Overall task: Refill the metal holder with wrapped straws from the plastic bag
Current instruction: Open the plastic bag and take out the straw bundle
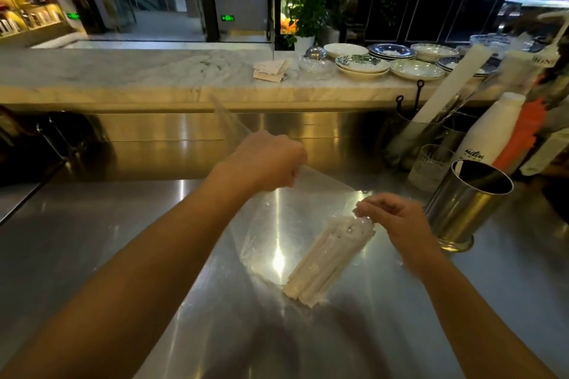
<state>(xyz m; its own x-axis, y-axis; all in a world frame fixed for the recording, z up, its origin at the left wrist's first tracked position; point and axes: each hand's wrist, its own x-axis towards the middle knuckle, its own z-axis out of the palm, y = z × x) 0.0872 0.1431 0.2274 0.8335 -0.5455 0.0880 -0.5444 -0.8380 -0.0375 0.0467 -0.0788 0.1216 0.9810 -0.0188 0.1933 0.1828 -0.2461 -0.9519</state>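
Now | right hand (400,218) pinching straws (329,258) | left hand (268,160) lifting bag (261,224)

The steel counter (123,255) carries the plastic bag (264,224), wrapped straws (326,261) and metal holder (462,209).

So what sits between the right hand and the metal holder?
Nothing: in the head view only bare steel counter separates the right hand from the metal holder.
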